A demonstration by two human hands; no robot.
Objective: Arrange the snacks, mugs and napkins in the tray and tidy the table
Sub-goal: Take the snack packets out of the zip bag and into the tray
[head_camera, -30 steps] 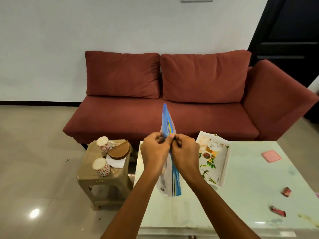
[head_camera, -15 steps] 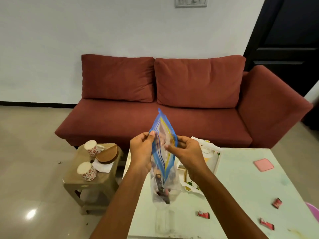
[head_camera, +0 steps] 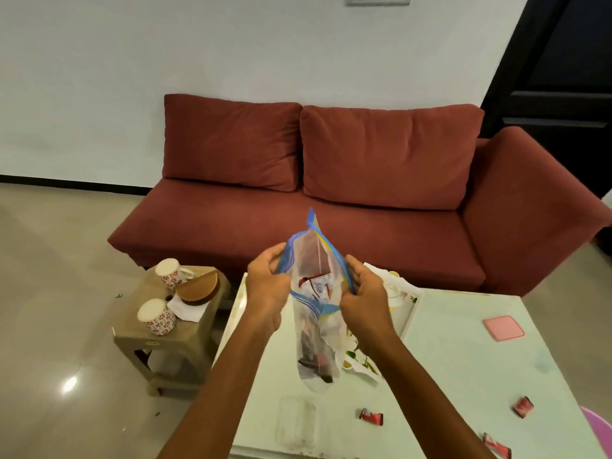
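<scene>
A clear zip bag (head_camera: 316,342) with a blue and yellow seal hangs above the pale table (head_camera: 463,376), its mouth pulled wide. My left hand (head_camera: 266,289) grips its left rim and my right hand (head_camera: 366,299) grips its right rim. Wrapped snacks lie inside at the bottom. A floral tray (head_camera: 409,313) sits on the table behind my right hand, mostly hidden. Red snack wrappers (head_camera: 371,417) lie loose on the table at the front and right. Two floral mugs (head_camera: 157,316) and a white napkin (head_camera: 187,309) rest on a low stool (head_camera: 172,336) to the left.
A red sofa (head_camera: 331,200) stands behind the table. A pink lid (head_camera: 503,327) lies at the table's right. A brown round holder (head_camera: 198,288) sits on the stool. A clear container (head_camera: 294,422) stands near the table's front edge. A pink object (head_camera: 599,425) pokes in at the right edge.
My hands have pulled the bag's sealed top apart, so its mouth went from pinched shut to wide open. The view has shifted down and right, showing more of the table.
</scene>
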